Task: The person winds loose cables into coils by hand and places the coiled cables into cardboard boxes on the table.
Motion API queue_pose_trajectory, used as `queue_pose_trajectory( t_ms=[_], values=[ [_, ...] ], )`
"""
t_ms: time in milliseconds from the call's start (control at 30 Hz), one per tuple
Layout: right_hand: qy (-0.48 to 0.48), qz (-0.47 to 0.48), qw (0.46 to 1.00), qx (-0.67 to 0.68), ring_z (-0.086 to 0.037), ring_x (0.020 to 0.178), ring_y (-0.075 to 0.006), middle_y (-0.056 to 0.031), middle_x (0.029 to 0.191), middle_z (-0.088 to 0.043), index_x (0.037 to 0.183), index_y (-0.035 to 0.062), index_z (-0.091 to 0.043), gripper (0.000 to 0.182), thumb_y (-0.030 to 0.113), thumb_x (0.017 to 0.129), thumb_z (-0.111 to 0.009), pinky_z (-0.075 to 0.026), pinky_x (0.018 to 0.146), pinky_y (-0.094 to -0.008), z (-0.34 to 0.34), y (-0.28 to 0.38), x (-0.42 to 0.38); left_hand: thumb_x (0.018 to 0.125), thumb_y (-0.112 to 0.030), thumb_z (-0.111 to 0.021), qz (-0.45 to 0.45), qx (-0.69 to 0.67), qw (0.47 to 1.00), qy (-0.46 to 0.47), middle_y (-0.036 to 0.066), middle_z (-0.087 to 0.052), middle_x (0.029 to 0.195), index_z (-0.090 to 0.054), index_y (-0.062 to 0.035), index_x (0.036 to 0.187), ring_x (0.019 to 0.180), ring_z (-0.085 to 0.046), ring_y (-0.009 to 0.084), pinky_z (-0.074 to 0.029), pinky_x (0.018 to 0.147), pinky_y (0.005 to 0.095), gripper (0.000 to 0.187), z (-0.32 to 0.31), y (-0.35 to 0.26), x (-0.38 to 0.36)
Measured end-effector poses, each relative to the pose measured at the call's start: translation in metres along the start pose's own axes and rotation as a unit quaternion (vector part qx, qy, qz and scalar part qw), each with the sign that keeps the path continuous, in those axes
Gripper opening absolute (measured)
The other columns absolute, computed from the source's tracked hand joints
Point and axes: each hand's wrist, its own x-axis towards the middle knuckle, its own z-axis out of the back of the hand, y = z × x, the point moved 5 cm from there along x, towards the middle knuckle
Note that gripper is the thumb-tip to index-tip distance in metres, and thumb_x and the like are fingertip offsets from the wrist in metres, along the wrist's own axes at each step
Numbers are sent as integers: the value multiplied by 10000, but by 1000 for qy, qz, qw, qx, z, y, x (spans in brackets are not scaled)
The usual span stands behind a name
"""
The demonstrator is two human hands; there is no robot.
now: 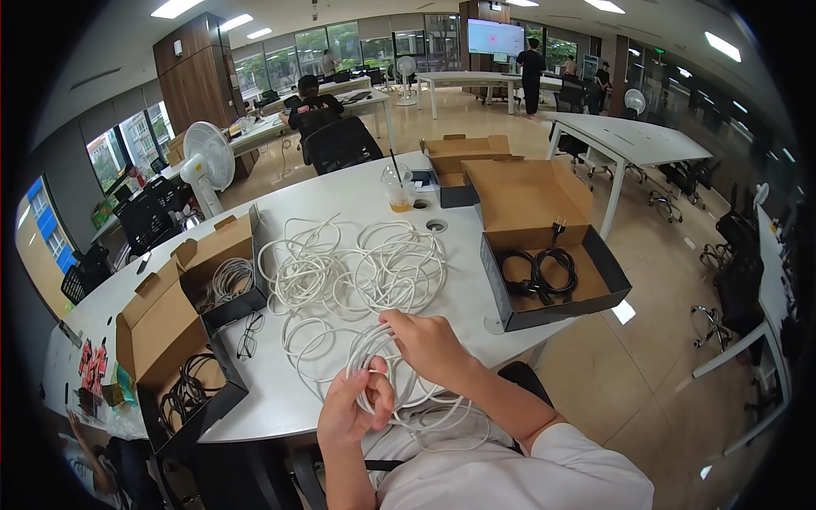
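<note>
A bundle of loops of white cable is held at the table's front edge. My left hand is closed around its lower part, fingers curled over the strands. Pinching the upper part of the same loops is my right hand. More of this cable hangs down over my lap and lies loosely to the left on the table. Just beyond my hands are two tangled heaps of white cable, the left heap and the right heap, their strands touching.
An open box with black power cords stands right. At left are a box of black cables and another holding a coiled pale cable. Glasses lie beside them. A drink cup stands at the back near another open box.
</note>
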Motion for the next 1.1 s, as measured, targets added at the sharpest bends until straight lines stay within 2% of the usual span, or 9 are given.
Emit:
queue_pose_trajectory(
  t_ms=[33,133,333,433,633,767,833,933,1100],
  values=[
    [6,6,1000,4,-647,692,-319,-150,802,-652,1024,10,-549,308,-60,733,-622,-505,580,-380,-1,0,-1,1023,-372,-345,12,23,999,27,-74,-280,484,-437,-113,854,370,-253,53,-208,381,247,323,-2,-3,-2],
    [8,2,999,42,-645,697,-327,-145,787,-649,1018,16,-545,303,-62,733,-610,-500,578,-383,1,0,1,1015,-362,-377,14,-126,989,75,-76,-288,502,-412,-106,911,401,-239,58,-213,412,245,279,17,12,0],
    [5,-5,997,81,-658,680,-277,-131,781,-651,1083,31,-548,264,51,835,-635,-507,594,-354,12,4,2,1025,-427,-251,-70,-267,961,-18,-67,-167,455,-347,-156,759,372,-87,84,-120,378,265,392,28,3,-1],
    [-26,-17,993,117,-647,658,-274,-126,781,-654,1098,45,-553,271,120,859,-655,-500,568,-345,15,-7,-8,1018,-434,-271,-146,-294,945,-13,-72,-155,443,-356,-171,734,375,-111,97,-133,391,282,396,41,-20,-10],
    [-166,-100,974,118,-638,747,-265,-118,857,-655,1162,36,-556,367,45,812,-664,-488,676,-350,16,0,-37,1038,-377,-247,-327,-233,914,-50,-65,-159,431,-330,-161,754,366,-95,80,-129,388,269,366,52,-55,-26],
    [-194,-44,978,56,-602,757,-260,-94,861,-637,1185,8,-566,409,18,789,-666,-462,756,-352,4,20,-47,1032,-368,-289,-384,-231,885,-123,-61,-150,433,-328,-164,717,370,-92,81,-130,393,275,377,60,-57,-29],
    [-183,-16,982,29,-583,735,-255,-87,851,-626,1175,-9,-579,401,10,784,-668,-454,761,-345,2,17,-47,1023,-367,-306,-396,-204,878,-175,-57,-144,431,-317,-171,675,380,-87,94,-129,398,286,399,63,-56,-30],
    [-162,-22,986,-14,-551,646,-233,-78,747,-596,1169,-23,-603,365,-10,807,-635,-442,670,-350,5,15,-38,1020,-373,-315,-371,-170,888,-213,-55,-138,424,-297,-175,649,376,-80,96,-127,395,286,421,62,-48,-27],
    [-128,-9,992,-3,-565,564,-245,-115,645,-599,1142,-53,-608,309,34,845,-598,-430,603,-346,8,22,-20,1019,-429,-274,-342,-129,910,-195,-50,-140,421,-252,-179,619,400,-71,111,-140,424,299,472,50,-35,-17]
  ],
)
